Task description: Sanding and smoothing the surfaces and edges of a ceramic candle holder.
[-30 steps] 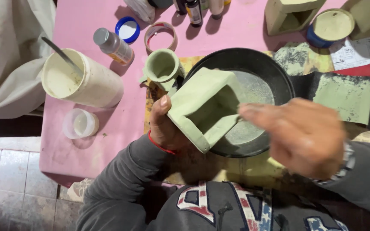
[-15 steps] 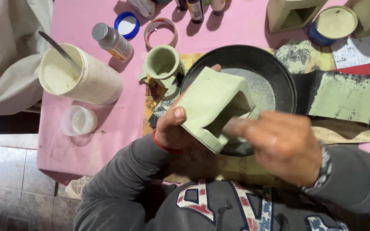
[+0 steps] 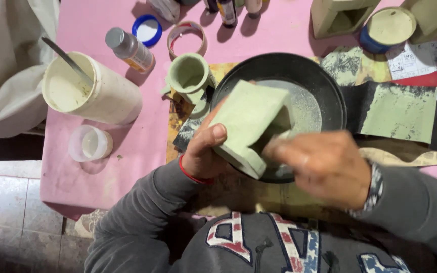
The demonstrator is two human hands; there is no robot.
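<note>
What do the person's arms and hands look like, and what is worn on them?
Both arms are covered by long dark grey sleeves. The left hand is bare, with a thin red band around the wrist. The right hand is bare too and looks blurred; a patterned, bead-like bracelet sits at its wrist, just before the sleeve.

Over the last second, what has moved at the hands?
The right hand slid left, its fingers now at the open side of the green block. The left hand keeps gripping the block over the black pan. The cup and white tub have not moved.
</note>
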